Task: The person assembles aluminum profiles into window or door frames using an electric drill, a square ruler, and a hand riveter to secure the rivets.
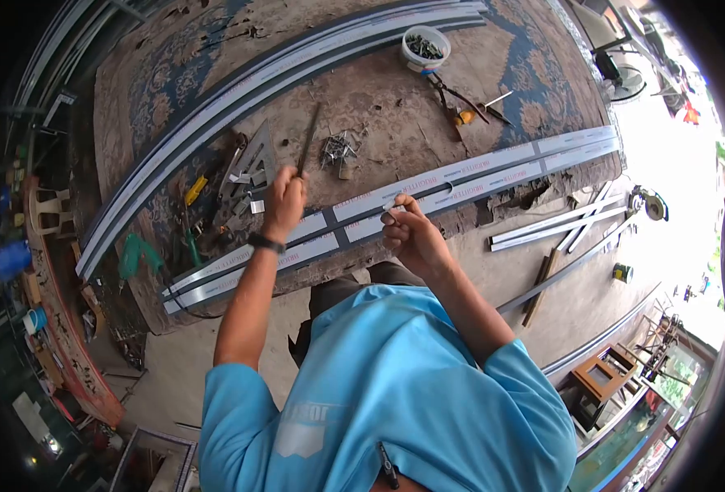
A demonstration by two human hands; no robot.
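Note:
My left hand (284, 201), with a dark band at its wrist, is wrapped round the lower end of a slim dark file-like rod (310, 135), which points up and away. Close to the table's near edge, my right hand (414, 232) pinches a small whitish piece (388, 207); its kind is too small to make out. Both hands are over a long metal profile (493, 175) covered with printed protective film, with a notch near my right hand. Just beyond the hands lies a pile of small silver fasteners (339, 149).
Long film-covered strips (239, 90) lie across the carpeted table (379, 107). A white tub (425, 49) of small fasteners stands at the back, near pliers (452, 94). A metal square (252, 168), yellow tool (197, 190) and green tool (138, 256) lie left. More profiles (559, 225) rest on the floor.

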